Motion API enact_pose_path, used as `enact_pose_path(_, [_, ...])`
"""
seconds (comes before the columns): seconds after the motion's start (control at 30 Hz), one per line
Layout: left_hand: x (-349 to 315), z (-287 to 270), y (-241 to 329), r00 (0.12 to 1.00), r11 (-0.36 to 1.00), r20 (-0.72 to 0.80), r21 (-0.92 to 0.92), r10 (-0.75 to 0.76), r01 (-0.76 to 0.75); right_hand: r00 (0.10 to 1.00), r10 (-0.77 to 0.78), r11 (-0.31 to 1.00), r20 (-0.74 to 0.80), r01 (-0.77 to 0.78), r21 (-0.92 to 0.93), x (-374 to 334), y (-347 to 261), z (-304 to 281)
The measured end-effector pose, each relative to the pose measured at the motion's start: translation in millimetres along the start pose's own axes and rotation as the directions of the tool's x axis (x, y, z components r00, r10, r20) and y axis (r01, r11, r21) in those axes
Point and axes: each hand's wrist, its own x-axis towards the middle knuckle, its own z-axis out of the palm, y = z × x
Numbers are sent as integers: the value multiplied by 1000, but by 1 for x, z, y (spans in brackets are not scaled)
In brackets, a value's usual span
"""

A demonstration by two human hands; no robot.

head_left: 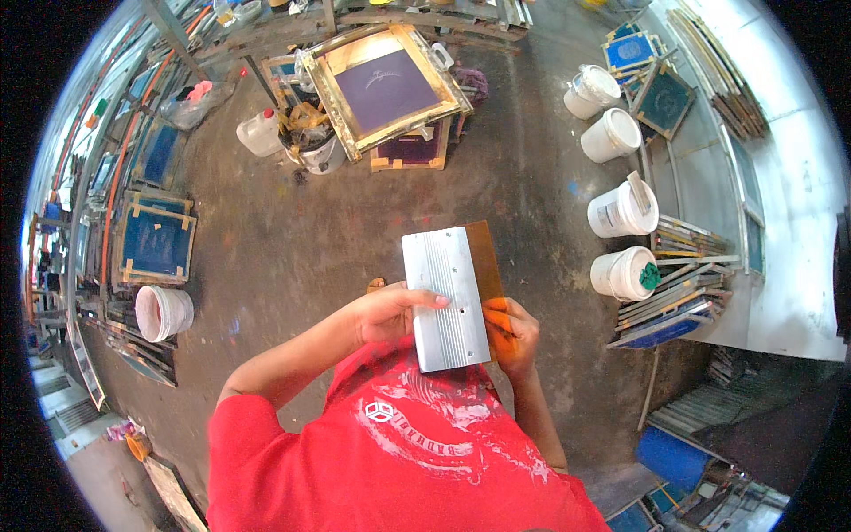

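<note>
In front of my red shirt I hold a squeegee (439,306) with a ribbed, silver metal handle, tilted nearly upright. Along its right side runs an amber, see-through blade (482,262). My left hand (381,315) grips the handle from the left, its thumb lying across the ribbed face and its other fingers hidden behind. On the other side, my right hand (516,337) is closed on the lower part of the blade. Some of its fingers show orange through the blade.
A framed printing screen (386,89) rests tilted ahead, beside a white jug (261,133) and a filled bucket (324,158). White buckets (622,208) line the right, near stacked frames (678,297). Another pail (164,312) and a blue screen (158,238) stand left.
</note>
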Motion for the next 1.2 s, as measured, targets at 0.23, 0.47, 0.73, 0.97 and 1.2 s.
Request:
enact_pose_path(0.23, [2, 0, 5, 1000, 999, 19, 28, 17, -18, 999, 31, 999, -32, -30, 41, 5, -10, 2])
enact_pose_path(0.47, [17, -13, -7, 989, 990, -48, -13, 142, -143, 987, 149, 988, -63, -147, 37, 16, -13, 6])
enact_pose_path(0.73, [66, -118, -95, 884, 933, -399, -155, 242, -325, 888, 442, 897, 126, -436, -68, -38, 109, 43])
enact_pose_path(0.97, [124, -354, -217, 680, 932, -725, -163, 109, -323, 657, 634, 764, 409, -616, -195, -111, 239, 100])
enact_pose_path(1.2, [201, -577, -285, 477, 975, -874, 175, 91, 134, 626, 558, 829, 545, -448, -333, -179, 463, 215])
